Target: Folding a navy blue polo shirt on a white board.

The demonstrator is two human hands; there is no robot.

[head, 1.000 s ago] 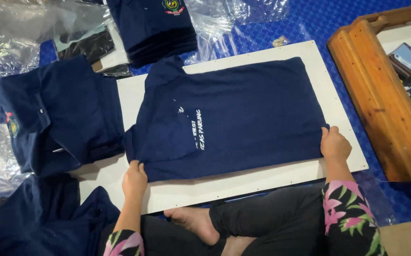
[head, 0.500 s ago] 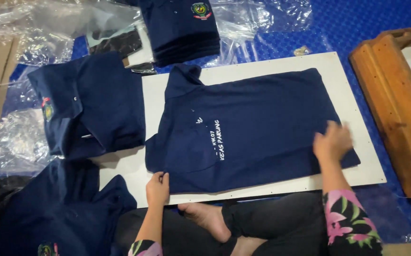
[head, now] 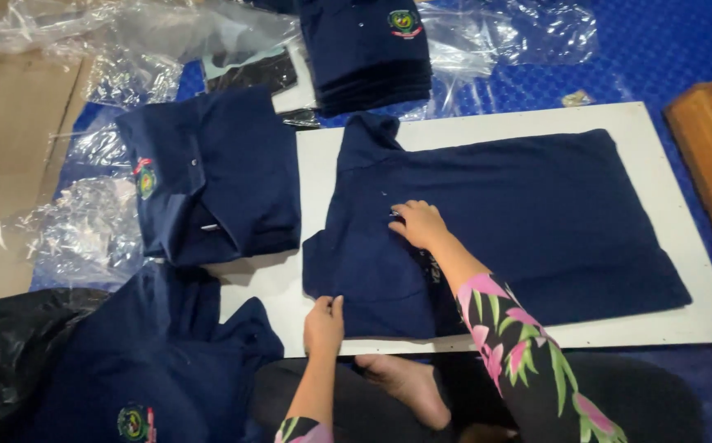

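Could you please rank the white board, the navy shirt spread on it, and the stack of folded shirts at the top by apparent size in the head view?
1. white board
2. navy shirt, lying within the board
3. stack of folded shirts, partly cut off by the frame and farther away, so its rank is less sure

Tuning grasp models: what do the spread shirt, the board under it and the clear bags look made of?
Navy shirt: soft matte knit, probably cotton blend; drapes limp, creases. White board: rigid, flat, smooth, maybe laminate or plastic; straight edges. Clear bags: thin glossy plastic film, crinkled, glinting.
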